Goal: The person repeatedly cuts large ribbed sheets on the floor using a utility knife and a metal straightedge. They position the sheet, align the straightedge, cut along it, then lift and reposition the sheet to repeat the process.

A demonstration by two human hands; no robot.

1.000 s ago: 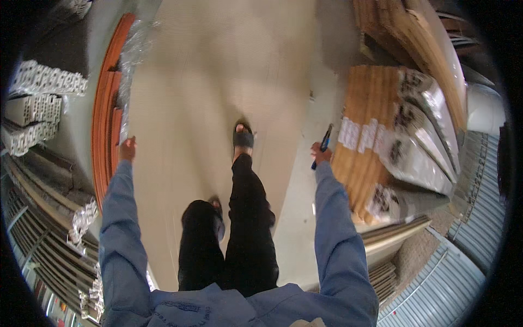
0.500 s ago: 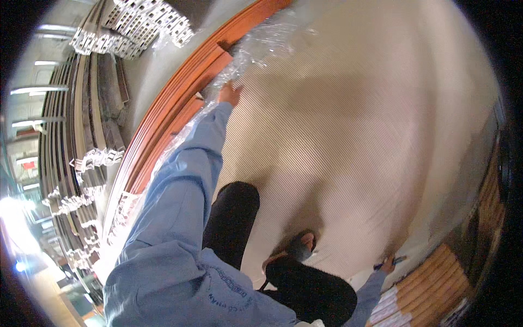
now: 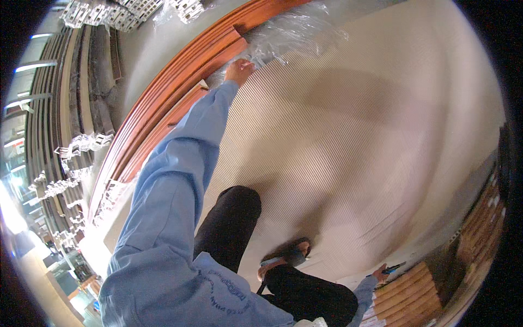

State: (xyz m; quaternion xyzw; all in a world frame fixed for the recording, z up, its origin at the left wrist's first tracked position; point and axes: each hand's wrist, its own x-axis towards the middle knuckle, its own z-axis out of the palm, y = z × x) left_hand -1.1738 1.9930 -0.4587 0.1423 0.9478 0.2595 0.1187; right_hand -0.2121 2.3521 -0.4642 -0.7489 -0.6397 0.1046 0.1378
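A wide sheet of beige corrugated cardboard (image 3: 327, 131) spreads below me, ribbed and curving. My left arm is stretched forward, and my left hand (image 3: 239, 71) is closed at the sheet's far left edge, next to crumpled clear plastic film (image 3: 297, 32). The fingers seem to hold the cardboard's edge, though the fingertips are partly hidden. Low on the right, my right hand (image 3: 380, 273) is closed around a slim dark tool with a bluish part (image 3: 393, 268); its exact kind is too small to tell. That hand is by the sheet's near right edge.
Long reddish-brown moulded boards (image 3: 174, 82) lie along the sheet's left side. Beyond them are stacks of long dark profiles (image 3: 71, 82) and pale hollow-ended profiles (image 3: 117, 16). More brown boards (image 3: 408, 300) lie at lower right. My sandalled foot (image 3: 289, 256) stands on the cardboard.
My left hand has moved slightly forward and right, and its fingers have gone from spread to closed. My right hand has shifted a little lower and left with the tool.
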